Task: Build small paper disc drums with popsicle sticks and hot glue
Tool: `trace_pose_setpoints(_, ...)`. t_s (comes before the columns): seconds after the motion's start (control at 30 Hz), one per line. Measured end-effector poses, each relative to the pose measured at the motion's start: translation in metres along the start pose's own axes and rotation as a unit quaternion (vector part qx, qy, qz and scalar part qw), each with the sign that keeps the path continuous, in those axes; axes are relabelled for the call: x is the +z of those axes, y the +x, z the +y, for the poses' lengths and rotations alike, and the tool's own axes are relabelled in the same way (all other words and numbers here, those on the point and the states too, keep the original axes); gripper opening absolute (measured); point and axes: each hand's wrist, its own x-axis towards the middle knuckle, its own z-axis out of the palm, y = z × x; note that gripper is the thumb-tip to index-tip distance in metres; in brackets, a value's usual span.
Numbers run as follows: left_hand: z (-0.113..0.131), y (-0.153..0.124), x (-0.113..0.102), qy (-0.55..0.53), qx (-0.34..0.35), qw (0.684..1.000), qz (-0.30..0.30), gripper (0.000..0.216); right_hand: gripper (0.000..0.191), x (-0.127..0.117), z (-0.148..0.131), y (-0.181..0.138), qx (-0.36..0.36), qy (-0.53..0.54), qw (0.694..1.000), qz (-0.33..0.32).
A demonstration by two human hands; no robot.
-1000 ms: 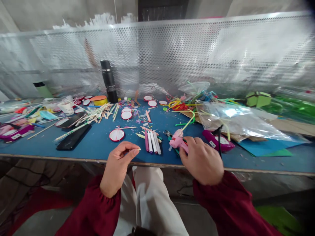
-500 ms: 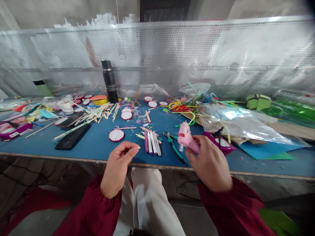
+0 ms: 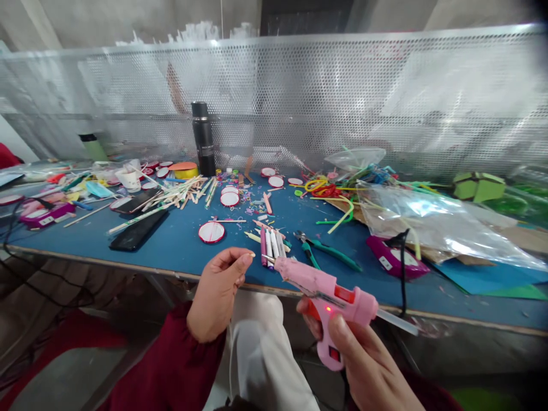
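Observation:
My right hand [image 3: 363,362] grips a pink glue gun [image 3: 329,294] by its handle, below the table's front edge. Its red light is on and its nozzle points left, nearly touching the fingertips of my left hand [image 3: 218,288]. My left hand is pinched shut on a small thin pale stick, of which only the tip shows. Just behind the nozzle, a row of marker pens [image 3: 272,245] lies on the blue table [image 3: 180,248]. A black cord [image 3: 402,268] hangs over the table's front edge to the right of the gun.
Green-handled pliers [image 3: 327,248], a red-rimmed white disc [image 3: 211,232], a black phone [image 3: 137,231], wooden sticks [image 3: 171,197], a black flask [image 3: 204,138], pipe cleaners [image 3: 325,188] and a clear plastic bag [image 3: 432,220] litter the table. A perforated metal screen [image 3: 342,97] backs it.
My right hand has lifted the glue gun off the table, brought it down toward my lap and turned its nozzle to my left fingertips. My left hand has hardly moved.

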Motion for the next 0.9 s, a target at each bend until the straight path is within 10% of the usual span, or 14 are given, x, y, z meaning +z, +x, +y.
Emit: trace_pose_setpoints(0.9, -0.0037, 0.008, -0.0042, 0.06, 0.028, 0.998, -0.014, 0.029, 0.055, 0.0073, -0.0086, 0.0093, -0.033, -0.068, 0.997, 0.02)
